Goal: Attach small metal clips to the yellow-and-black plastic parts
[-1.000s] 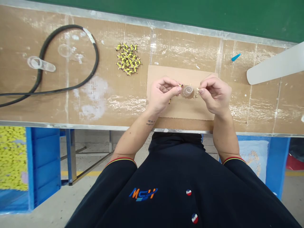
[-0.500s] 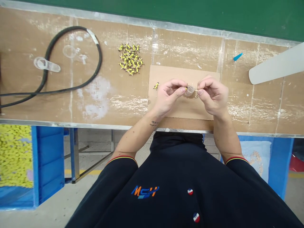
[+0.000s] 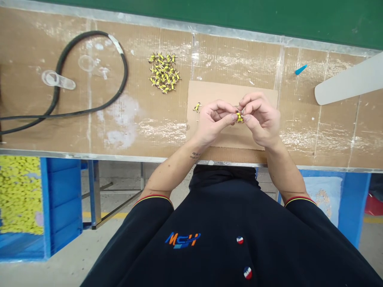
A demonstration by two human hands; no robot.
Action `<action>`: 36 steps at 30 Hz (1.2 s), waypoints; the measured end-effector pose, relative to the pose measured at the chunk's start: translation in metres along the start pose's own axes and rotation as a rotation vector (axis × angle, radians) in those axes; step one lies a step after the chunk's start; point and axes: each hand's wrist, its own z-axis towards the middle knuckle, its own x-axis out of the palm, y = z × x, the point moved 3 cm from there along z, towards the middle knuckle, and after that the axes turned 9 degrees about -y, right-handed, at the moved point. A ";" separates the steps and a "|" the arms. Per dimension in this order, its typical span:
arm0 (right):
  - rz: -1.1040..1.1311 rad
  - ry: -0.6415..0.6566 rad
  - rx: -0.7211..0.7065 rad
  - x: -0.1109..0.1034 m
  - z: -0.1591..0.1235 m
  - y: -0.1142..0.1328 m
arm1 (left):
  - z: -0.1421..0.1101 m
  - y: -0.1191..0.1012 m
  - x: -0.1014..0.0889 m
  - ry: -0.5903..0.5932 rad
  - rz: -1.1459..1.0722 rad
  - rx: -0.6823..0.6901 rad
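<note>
A small yellow figure with dark parts (image 3: 239,117) is pinched between the fingertips of my left hand (image 3: 214,121), above the cardboard sheet (image 3: 206,137). From the other side my right hand (image 3: 261,121) closes its thumb and fingers on the same figure, by its upper right edge. Any small piece between the right fingertips is too small to make out. The hands cover the spot of the clear round cup. Left of my left hand, one more yellow-and-black figure (image 3: 196,107) lies on the sheet.
A pile of yellow-and-black figures (image 3: 164,73) lies up left. Farther left are a looped black cable (image 3: 124,75) and a clear plastic piece (image 3: 64,82). To the right are a blue cone-shaped tip (image 3: 301,69) and a white rounded object (image 3: 344,81). Blue bins (image 3: 64,203) stand below the table edge.
My left hand has moved right with its yellow figure, uncovering the figure on the sheet. My right hand has come left to meet it, and the clear cup is now hidden.
</note>
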 end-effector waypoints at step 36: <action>-0.027 -0.027 0.107 0.003 0.000 0.001 | -0.017 -0.017 0.003 -0.075 0.510 0.498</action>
